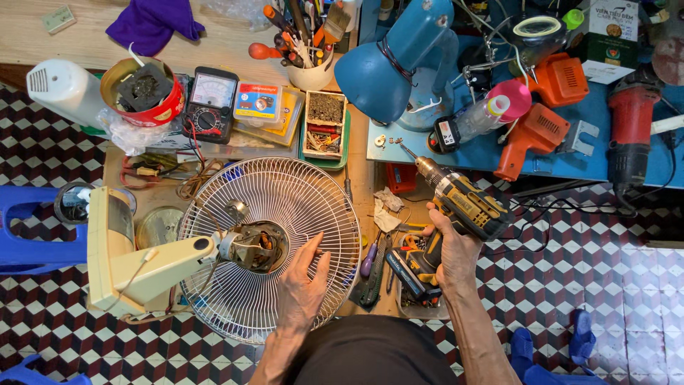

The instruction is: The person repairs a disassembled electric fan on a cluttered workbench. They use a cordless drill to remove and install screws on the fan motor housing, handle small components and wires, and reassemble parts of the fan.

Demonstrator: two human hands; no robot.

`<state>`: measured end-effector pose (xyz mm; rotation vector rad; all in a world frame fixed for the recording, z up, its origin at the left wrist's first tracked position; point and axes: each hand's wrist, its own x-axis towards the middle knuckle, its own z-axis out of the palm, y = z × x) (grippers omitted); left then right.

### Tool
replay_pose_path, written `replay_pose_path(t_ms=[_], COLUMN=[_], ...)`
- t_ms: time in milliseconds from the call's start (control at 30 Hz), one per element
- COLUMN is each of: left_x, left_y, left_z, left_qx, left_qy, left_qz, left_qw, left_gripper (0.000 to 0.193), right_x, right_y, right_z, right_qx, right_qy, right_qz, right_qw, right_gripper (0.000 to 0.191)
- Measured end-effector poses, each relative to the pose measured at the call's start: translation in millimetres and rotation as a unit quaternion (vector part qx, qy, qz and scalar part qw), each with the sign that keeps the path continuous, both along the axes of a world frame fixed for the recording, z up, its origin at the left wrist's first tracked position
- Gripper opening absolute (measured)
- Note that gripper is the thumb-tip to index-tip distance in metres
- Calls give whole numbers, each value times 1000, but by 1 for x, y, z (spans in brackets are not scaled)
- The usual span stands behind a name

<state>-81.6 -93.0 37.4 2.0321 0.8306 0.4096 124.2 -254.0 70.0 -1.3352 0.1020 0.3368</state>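
A cream table fan point(135, 264) lies on its back on a low wooden table point(71, 39), its motor point(255, 246) bare in the middle of the round wire guard point(285, 199). My left hand point(303, 281) rests flat on the guard's wires just right of the motor, fingers spread and holding nothing. My right hand point(452, 257) grips the handle of a yellow and black cordless drill point(456, 214). The drill's bit points up and left, away from the fan, toward the blue lamp base.
A blue desk lamp point(388, 68), an analog multimeter point(210, 103), a green tray of small parts point(325, 128), a cup of tools point(310, 64) and orange power tools point(541, 107) crowd the far side. A purple screwdriver point(368, 260) lies beside the guard. Blue plastic stools point(28, 228) stand left.
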Motion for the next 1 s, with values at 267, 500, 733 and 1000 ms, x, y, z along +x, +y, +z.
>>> replay_pose_path(t_ms=[267, 500, 733, 1000], left_x=[1, 3, 43, 187], left_y=[4, 6, 2, 8], left_z=[5, 4, 16, -29], left_qx=[-42, -57, -184, -468], left_qy=[21, 30, 91, -133], left_qz=[-10, -10, -13, 9], left_qw=[999, 998, 979, 873], left_gripper=[45, 45, 46, 43], right_x=[9, 13, 14, 17], right_y=[-1, 1, -4, -9], right_z=[-9, -9, 1, 9], right_qx=[-1, -15, -15, 11], right_qy=[12, 24, 25, 41], right_qz=[-2, -11, -17, -15], right_qw=[1000, 1000, 999, 999], right_gripper=[42, 44, 40, 38])
